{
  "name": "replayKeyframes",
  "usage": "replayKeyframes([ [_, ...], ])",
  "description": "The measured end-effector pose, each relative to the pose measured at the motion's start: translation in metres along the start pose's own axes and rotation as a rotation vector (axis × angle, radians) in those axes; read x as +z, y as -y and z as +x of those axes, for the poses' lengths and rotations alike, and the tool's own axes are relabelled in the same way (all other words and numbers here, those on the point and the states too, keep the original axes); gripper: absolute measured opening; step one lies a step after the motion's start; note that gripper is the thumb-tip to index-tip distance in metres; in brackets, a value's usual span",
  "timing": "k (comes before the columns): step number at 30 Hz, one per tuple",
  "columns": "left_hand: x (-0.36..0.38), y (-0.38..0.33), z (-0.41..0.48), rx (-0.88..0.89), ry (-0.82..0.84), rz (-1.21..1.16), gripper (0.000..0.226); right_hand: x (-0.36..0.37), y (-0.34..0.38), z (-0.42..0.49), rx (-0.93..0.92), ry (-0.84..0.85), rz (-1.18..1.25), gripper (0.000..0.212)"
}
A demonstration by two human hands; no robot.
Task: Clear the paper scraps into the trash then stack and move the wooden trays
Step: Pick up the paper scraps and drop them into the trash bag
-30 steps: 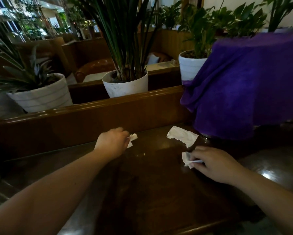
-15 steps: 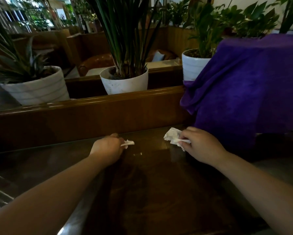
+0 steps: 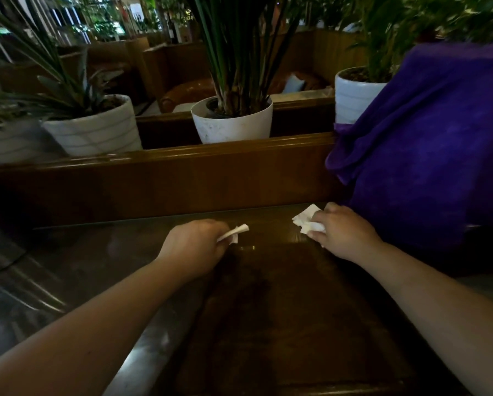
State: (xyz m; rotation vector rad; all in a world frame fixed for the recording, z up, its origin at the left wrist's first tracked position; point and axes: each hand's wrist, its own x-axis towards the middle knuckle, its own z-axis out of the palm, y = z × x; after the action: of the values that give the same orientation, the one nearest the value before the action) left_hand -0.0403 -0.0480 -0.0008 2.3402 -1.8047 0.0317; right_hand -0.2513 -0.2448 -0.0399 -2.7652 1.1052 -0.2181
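White paper scraps (image 3: 306, 220) pinched in right hand (image 3: 341, 234)

I see one small white crumpled paper scrap (image 3: 233, 233) pinched in my left grip (image 3: 195, 248) and a larger wrinkled white scrap (image 3: 306, 220) bunched under my right grip (image 3: 343, 234) on the dark counter (image 3: 282, 310).

The dark counter (image 3: 282, 310) lies bare from 6 o'clock up to both hands. At 12 o'clock a wooden partition (image 3: 182, 181) walls off its far edge, with potted plants (image 3: 231, 121) behind it. At 2 o'clock a purple cloth (image 3: 439, 144) drapes down, crowding the right hand (image 3: 342, 232).
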Motion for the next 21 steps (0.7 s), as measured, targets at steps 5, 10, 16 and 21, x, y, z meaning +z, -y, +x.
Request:
replayKeyframes([
  [5,-0.003,-0.008,-0.009,0.070,-0.037,-0.011,0.017,-0.001,0.010,-0.007,-0.014,-0.024,0.024,0.027],
  [10,-0.010,-0.016,-0.016,0.131,0.007,-0.051,0.020,-0.015,0.020,-0.041,0.004,-0.055,0.031,0.025],
  [16,-0.018,-0.036,-0.039,0.299,0.063,-0.071,0.021,-0.033,0.046,-0.104,0.096,-0.128,0.044,0.024],
  [21,-0.018,-0.055,-0.063,0.498,0.006,-0.105,0.021,-0.034,0.062,-0.182,0.183,-0.219,0.047,0.018],
])
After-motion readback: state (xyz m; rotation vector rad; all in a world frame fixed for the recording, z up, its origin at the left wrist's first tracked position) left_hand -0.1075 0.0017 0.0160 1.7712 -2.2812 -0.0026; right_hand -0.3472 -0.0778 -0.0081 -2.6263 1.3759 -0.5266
